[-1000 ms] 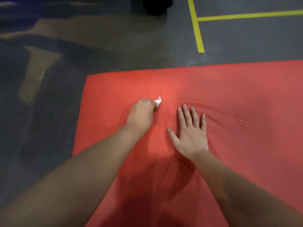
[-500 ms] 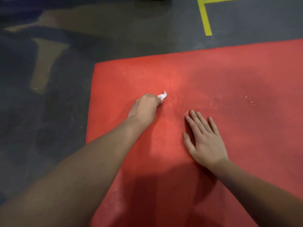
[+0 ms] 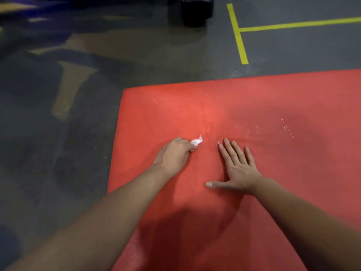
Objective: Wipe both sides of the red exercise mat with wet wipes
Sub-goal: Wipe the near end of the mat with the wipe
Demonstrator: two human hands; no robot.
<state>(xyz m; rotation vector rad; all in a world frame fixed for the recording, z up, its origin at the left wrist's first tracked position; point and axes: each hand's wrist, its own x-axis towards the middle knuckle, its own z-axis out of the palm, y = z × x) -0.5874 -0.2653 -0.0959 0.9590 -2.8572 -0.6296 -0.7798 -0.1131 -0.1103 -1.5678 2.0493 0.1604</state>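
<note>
Mid-wipe on the upward face of the flat red foam exercise mat (image 3: 273, 106), spread on the grey concrete floor (image 3: 136, 61) with its far left corner in view. Crumpled white wet wipe (image 3: 197, 142) bunched in the left hand (image 3: 172, 155), fingers curled round it, knuckles up, pressed to the mat. Right hand (image 3: 238, 169) just beside, flat and spread, palm down, bracing the surface. Wet streaks glinting toward the right, so likely partway through this side; other face impossible to judge from here. Next, probably: sweeping the wipe across the dry patches with steady pressure, then flipping the mat. No wipe packet or bin plainly visible, only a dark blurred object (image 3: 196, 8) at the top edge, near yellow tape lines (image 3: 239, 42) — container or not, cannot tell.
</note>
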